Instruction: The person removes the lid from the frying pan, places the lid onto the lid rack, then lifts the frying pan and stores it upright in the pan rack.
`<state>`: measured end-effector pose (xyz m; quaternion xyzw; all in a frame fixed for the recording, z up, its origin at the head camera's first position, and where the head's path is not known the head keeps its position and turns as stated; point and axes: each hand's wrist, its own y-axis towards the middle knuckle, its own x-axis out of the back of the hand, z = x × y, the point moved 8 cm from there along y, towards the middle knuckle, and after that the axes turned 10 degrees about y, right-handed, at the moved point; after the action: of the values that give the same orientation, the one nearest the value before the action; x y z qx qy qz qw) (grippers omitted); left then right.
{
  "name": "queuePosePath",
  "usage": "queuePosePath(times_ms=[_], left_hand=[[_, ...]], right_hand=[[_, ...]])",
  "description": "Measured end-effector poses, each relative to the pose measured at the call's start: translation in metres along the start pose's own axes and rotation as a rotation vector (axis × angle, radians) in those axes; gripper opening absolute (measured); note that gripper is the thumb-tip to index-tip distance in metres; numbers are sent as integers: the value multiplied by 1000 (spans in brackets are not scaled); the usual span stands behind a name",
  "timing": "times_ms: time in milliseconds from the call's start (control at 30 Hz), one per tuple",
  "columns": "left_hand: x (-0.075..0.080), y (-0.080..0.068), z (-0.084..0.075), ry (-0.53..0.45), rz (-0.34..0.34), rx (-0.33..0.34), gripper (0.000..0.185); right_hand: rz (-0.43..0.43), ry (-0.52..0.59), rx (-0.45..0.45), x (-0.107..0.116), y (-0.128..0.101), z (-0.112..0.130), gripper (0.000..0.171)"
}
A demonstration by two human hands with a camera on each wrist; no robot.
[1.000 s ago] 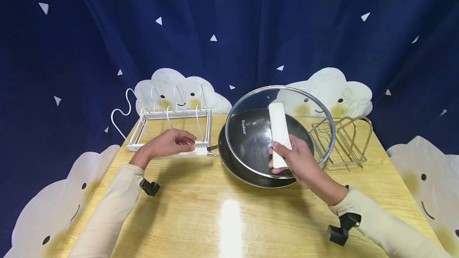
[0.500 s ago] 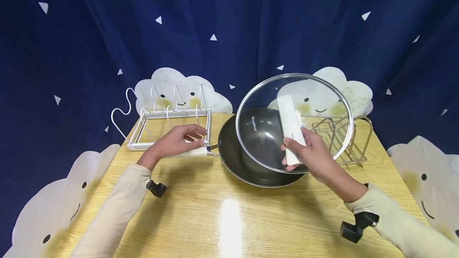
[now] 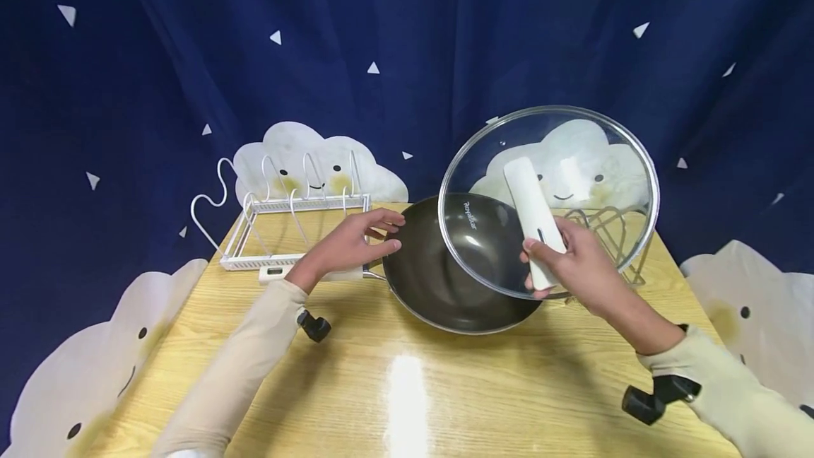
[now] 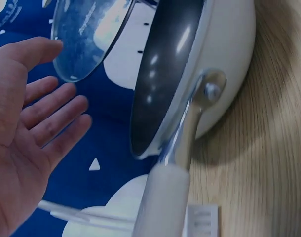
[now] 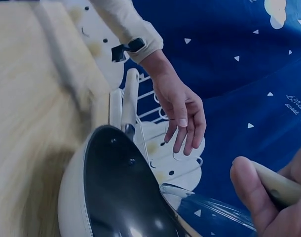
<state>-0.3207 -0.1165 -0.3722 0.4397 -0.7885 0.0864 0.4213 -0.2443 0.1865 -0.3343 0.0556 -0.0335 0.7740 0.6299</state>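
Observation:
My right hand (image 3: 581, 263) grips the long white handle (image 3: 531, 207) of a round clear glass lid (image 3: 594, 143). It holds the lid tilted in the air above the right part of a dark frying pan (image 3: 426, 278) on the table. The pan, deep with a pale outside, points its white handle (image 3: 346, 275) left. My left hand (image 3: 352, 239) hovers over the joint of handle and pan, fingers spread and holding nothing. In the left wrist view that hand (image 4: 37, 118) is apart from the pan (image 4: 229, 54). The right wrist view shows fingers (image 5: 254, 195) round the lid handle.
A white wire rack (image 3: 235, 262) with upright loops stands at the back left, behind the pan handle. At the back right a metal wire rack (image 3: 638, 274) is partly seen through the lid. Behind the wooden table (image 3: 356, 387) hangs a dark blue curtain (image 3: 407, 13).
The right hand has lifted the lid up and to the right, uncovering more of the pan. My left hand has moved right from above the pan handle toward the pan, its fingers opening out.

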Motion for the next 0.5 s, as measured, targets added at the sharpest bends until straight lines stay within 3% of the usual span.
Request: queuePosePath(times_ms=[300, 500], left_hand=[[-6, 36, -11, 20, -80, 0, 46], [-14, 55, -15, 87, -73, 8, 54]], right_hand=[[-46, -115, 46, 25, -5, 14, 43], [-94, -287, 84, 43, -8, 30, 42]])
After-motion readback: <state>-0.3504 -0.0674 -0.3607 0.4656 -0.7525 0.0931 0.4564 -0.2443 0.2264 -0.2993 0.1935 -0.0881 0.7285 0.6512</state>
